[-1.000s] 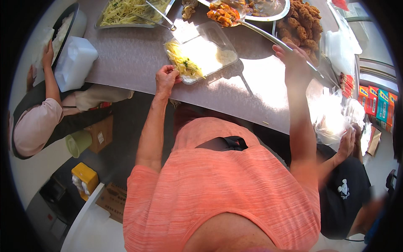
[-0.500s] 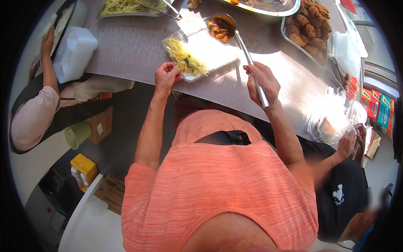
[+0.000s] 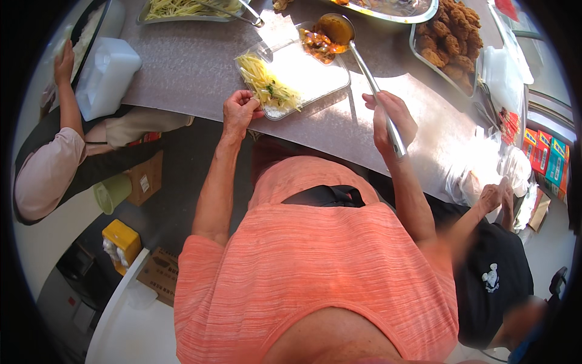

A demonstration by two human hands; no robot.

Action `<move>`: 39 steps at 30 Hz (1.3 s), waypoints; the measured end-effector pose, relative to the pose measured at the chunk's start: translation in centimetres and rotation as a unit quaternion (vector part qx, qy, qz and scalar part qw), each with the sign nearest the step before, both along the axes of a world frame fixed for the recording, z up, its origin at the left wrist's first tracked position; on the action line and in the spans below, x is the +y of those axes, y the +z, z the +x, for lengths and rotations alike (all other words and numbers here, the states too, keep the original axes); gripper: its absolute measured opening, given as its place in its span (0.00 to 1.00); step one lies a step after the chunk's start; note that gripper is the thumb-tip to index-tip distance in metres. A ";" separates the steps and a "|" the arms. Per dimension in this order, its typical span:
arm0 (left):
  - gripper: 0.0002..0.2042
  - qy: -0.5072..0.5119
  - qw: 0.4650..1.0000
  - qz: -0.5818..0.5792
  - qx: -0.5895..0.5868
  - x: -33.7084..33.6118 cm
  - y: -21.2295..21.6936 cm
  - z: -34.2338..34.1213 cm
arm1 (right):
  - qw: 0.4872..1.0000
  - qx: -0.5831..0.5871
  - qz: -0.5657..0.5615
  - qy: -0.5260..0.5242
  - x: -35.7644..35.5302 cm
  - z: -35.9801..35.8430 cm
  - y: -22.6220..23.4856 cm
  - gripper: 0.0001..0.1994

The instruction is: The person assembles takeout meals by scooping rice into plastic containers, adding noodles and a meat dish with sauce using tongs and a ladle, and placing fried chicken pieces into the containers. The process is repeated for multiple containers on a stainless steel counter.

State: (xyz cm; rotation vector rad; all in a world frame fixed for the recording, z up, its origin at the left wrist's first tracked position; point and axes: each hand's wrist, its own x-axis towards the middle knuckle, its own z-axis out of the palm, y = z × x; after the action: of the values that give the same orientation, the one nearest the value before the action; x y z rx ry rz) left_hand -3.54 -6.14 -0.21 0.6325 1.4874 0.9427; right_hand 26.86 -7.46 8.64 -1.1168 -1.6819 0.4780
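At its near left corner, a clear plastic food container (image 3: 348, 80) is pinched by my left hand (image 3: 241, 113). Pale yellow shreds with green bits (image 3: 267, 80) fill its left side, and a bright white area covers the middle. My right hand (image 3: 393, 121) is closed around the long handle of a metal ladle (image 3: 364, 68). The ladle's bowl is tilted over the container's far compartment, where chunky food in reddish-brown sauce (image 3: 319, 47) lies. Some sauce clings inside the bowl.
Beyond the container are a tray of shreds (image 3: 182, 8) with tongs (image 3: 245, 17) and a large sauce pan (image 3: 388, 21). Fried pieces (image 3: 451, 42) stand in a tray at right. White stacked containers (image 3: 108, 76) are at left. Co-workers' hands (image 3: 63, 64) show at both sides.
The ladle has tipped and moved slightly right, and saucy food now lies in the container's far compartment. My right hand has turned and shifted right; my left hand has stayed put.
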 end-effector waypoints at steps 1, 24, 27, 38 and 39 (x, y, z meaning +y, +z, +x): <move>0.06 0.000 1.000 -0.001 -0.002 0.0 -0.1 0.0 | 1.000 0.023 -0.014 -0.001 0.0 -0.1 0.2 0.11; 0.07 -0.024 0.998 -0.028 0.054 -0.2 0.7 -0.7 | 0.897 0.349 -0.239 -0.131 0.2 4.5 5.3 0.15; 0.10 -0.027 0.982 0.033 0.185 -0.4 1.0 -0.6 | 0.899 0.352 -0.212 -0.154 1.5 4.7 6.8 0.15; 0.14 -0.262 0.780 0.248 0.512 9.4 2.4 7.3 | 0.936 0.339 -0.086 -0.040 13.4 6.0 2.7 0.14; 0.15 -0.273 0.776 0.239 0.516 10.1 1.8 7.9 | 0.946 0.309 -0.090 -0.029 14.2 6.2 1.8 0.14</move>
State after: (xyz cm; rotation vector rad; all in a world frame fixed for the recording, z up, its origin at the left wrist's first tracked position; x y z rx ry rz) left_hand 4.34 3.96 1.57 2.0864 1.7884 0.4676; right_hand 33.06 6.74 10.40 -1.0037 -1.0679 0.8567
